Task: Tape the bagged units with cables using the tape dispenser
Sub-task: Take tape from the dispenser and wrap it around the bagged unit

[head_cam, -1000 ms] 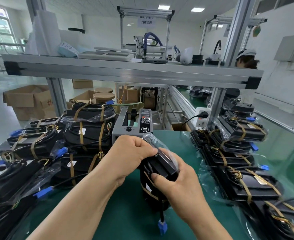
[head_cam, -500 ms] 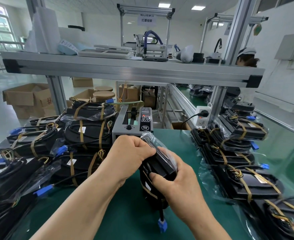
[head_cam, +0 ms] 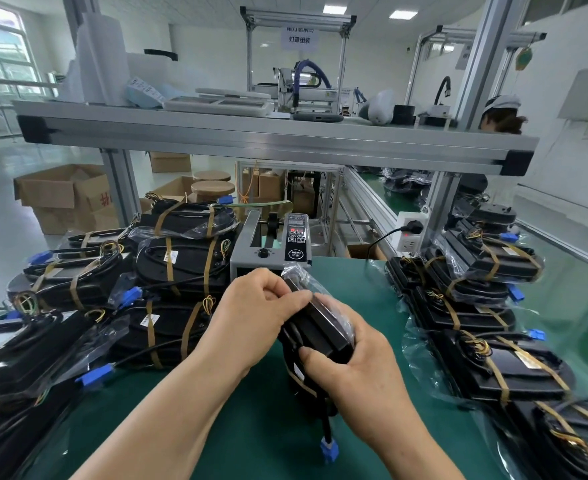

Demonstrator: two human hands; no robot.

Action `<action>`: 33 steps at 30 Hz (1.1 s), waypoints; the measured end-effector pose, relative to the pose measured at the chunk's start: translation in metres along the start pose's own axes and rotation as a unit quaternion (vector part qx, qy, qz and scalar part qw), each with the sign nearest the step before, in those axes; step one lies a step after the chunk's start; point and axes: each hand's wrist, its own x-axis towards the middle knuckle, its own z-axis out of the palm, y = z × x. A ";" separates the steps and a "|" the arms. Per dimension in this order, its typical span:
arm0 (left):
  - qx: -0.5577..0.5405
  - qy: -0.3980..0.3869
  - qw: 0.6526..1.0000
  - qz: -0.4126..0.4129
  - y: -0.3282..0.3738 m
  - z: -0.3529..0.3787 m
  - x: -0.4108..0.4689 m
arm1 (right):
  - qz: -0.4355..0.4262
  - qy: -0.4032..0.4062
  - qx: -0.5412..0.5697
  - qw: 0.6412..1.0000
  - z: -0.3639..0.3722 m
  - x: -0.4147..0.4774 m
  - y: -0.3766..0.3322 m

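Note:
A black bagged unit (head_cam: pixel 320 327) stands on edge on the green mat, held between both hands. My left hand (head_cam: pixel 254 320) grips its upper left side, fingers curled over the plastic bag. My right hand (head_cam: pixel 358 368) holds its lower right side with the thumb across the front. Brown tape strips show on the unit's lower part, and its cable ends in a blue connector (head_cam: pixel 330 448) lying on the mat. The grey tape dispenser (head_cam: pixel 272 244) stands just behind my left hand.
Taped bagged units are piled at the left (head_cam: pixel 175 265) and stacked in a row at the right (head_cam: pixel 486 306). An aluminium shelf beam (head_cam: pixel 278 140) crosses overhead. A power strip (head_cam: pixel 410 233) sits by the right post. Another person sits at the far right.
Both hands have shifted very slightly on the unit; it stays upright on the mat in the same spot.

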 end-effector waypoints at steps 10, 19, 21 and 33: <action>0.056 -0.096 0.993 0.030 -0.002 -0.017 0.009 | -0.006 0.000 0.003 1.000 -0.001 -0.002 -0.001; 0.091 -0.093 0.991 0.030 0.000 -0.028 0.027 | -0.023 -0.025 0.032 0.999 -0.009 0.001 0.006; 0.077 -0.074 0.994 0.024 -0.004 -0.030 0.028 | -0.026 -0.031 0.038 0.998 -0.010 0.001 0.009; -0.209 -0.156 0.963 -0.069 -0.019 0.000 -0.005 | -0.036 -0.009 0.101 0.994 -0.018 -0.009 0.022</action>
